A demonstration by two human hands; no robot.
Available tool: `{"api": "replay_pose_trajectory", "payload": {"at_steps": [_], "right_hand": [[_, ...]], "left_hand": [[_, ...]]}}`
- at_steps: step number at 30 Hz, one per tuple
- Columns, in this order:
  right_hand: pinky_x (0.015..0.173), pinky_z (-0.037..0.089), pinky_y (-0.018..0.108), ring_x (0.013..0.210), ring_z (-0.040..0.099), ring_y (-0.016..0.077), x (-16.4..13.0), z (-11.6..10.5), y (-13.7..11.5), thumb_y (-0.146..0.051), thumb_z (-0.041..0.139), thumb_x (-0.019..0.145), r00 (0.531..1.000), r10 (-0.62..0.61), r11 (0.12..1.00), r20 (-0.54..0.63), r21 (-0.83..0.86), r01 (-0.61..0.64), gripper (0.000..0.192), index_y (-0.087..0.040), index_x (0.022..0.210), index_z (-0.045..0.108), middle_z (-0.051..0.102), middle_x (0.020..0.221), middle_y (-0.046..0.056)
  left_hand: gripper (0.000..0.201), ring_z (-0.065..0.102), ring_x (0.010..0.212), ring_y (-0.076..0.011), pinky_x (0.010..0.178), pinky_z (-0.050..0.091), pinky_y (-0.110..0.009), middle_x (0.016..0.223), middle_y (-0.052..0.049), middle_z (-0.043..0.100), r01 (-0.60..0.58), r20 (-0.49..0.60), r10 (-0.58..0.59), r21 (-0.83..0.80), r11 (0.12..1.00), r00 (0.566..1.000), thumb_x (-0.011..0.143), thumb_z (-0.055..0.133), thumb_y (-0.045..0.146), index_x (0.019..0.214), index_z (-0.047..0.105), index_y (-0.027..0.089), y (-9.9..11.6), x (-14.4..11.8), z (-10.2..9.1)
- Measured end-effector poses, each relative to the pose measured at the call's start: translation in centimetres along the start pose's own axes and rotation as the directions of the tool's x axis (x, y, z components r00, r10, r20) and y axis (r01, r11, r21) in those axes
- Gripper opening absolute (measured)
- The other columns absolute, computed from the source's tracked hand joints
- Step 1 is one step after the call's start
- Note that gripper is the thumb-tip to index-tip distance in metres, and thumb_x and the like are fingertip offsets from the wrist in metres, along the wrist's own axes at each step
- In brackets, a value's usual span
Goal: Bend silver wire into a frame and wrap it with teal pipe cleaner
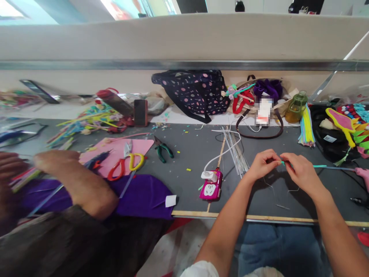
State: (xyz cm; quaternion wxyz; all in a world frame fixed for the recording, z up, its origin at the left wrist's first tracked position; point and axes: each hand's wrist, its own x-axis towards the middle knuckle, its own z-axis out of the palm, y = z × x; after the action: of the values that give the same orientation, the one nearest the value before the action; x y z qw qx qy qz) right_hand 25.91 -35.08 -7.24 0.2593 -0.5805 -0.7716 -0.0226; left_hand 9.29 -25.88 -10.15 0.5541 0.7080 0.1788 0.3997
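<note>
Over the table's front right part, my left hand (pixel 263 165) and my right hand (pixel 300 172) are close together, thumbs and fingers pinched. A thin teal pipe cleaner (pixel 319 166) runs between the fingertips, and a length of it shows past my right hand. Most of the part in my fingers is hidden. Below the hands, short thin wires (pixel 282 207) lie on the dark tabletop. A bundle of straight, pale wires (pixel 235 148) lies left of my left hand. Beyond my right hand, the pink tip of a glue gun (pixel 362 176) shows at the right edge.
A magenta power adapter (pixel 211 186) with a white cable stands left of my forearm. Behind are an oil-coloured bottle (pixel 296 107), striped pipe cleaners (pixel 306 129) and a dotted bag (pixel 196 94). Left lie pliers (pixel 163 149), scissors (pixel 127 159) and a co-worker's arm (pixel 86 184).
</note>
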Motion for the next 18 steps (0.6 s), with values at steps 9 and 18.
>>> {"api": "replay_pose_trajectory", "payload": {"at_steps": [9, 18], "right_hand": [[0.073, 0.040, 0.033, 0.079, 0.059, 0.0197, -0.28, 0.09, 0.58, -0.020, 0.045, 0.097, 0.995, -0.092, 0.995, -0.046, -0.044, 0.090, 0.020, -0.022, 0.103, 0.064, 0.070, 0.095, 0.007], [0.073, 0.038, 0.034, 0.080, 0.062, 0.0192, -0.28, 0.26, -0.01, -0.023, 0.045, 0.099, 0.990, -0.106, 0.993, -0.091, -0.068, 0.100, 0.019, -0.020, 0.103, 0.063, 0.071, 0.092, 0.008]], "left_hand": [[0.028, 0.046, 0.061, -0.0096, 0.058, 0.034, -0.024, 0.072, -0.003, 0.057, -0.008, -0.027, 0.008, 0.022, 1.000, 1.000, 0.082, 0.069, 0.040, 0.076, 0.069, 0.013, -0.02, -0.05, 0.03], [0.027, 0.047, 0.062, -0.0099, 0.059, 0.034, -0.024, 0.072, -0.003, 0.057, -0.018, -0.038, 0.019, 0.028, 0.999, 0.999, 0.083, 0.069, 0.040, 0.076, 0.069, 0.013, 0.05, -0.03, -0.07]]}}
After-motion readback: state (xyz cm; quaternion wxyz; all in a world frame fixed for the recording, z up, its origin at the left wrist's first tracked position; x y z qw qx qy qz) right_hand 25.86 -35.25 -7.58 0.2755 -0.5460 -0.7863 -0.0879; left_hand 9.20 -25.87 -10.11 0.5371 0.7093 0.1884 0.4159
